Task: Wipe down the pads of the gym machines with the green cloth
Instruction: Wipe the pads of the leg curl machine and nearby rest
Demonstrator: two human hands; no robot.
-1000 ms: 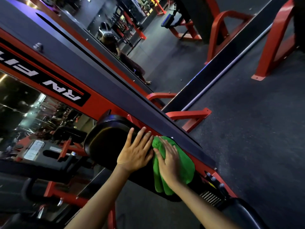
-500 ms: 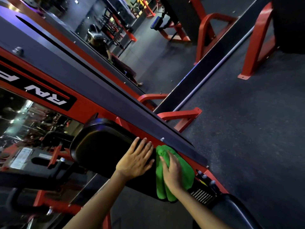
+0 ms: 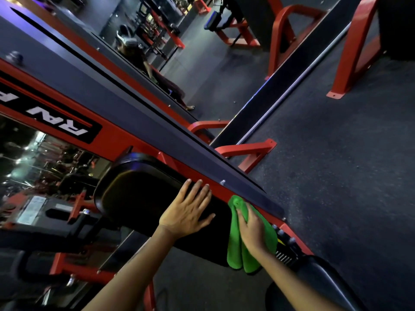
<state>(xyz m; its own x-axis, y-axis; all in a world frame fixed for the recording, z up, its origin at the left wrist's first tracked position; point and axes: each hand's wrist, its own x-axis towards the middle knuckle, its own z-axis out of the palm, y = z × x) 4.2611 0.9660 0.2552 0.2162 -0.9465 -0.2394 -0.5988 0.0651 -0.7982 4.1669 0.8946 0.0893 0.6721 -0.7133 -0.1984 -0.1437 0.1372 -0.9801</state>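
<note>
A long black pad (image 3: 139, 194) is mounted on the red and black machine frame (image 3: 125, 122). My left hand (image 3: 188, 212) rests flat on the pad with its fingers spread. To its right, my right hand (image 3: 251, 230) presses the folded green cloth (image 3: 235, 243) against the pad's lower end, fingers laid over the cloth. Part of the cloth hangs past the pad's edge. A second black pad (image 3: 318, 286) shows at the bottom right.
A wall mirror (image 3: 139, 52) behind the frame reflects me and other machines. Red frame legs (image 3: 244, 151) and red supports (image 3: 350, 52) stand on the dark rubber floor (image 3: 336, 164). Adjustment knobs (image 3: 283, 234) sit just right of the cloth.
My right hand has slid the cloth down the pad toward its lower end, away from my left hand. A gap has opened between the hands. The left hand stays on the pad.
</note>
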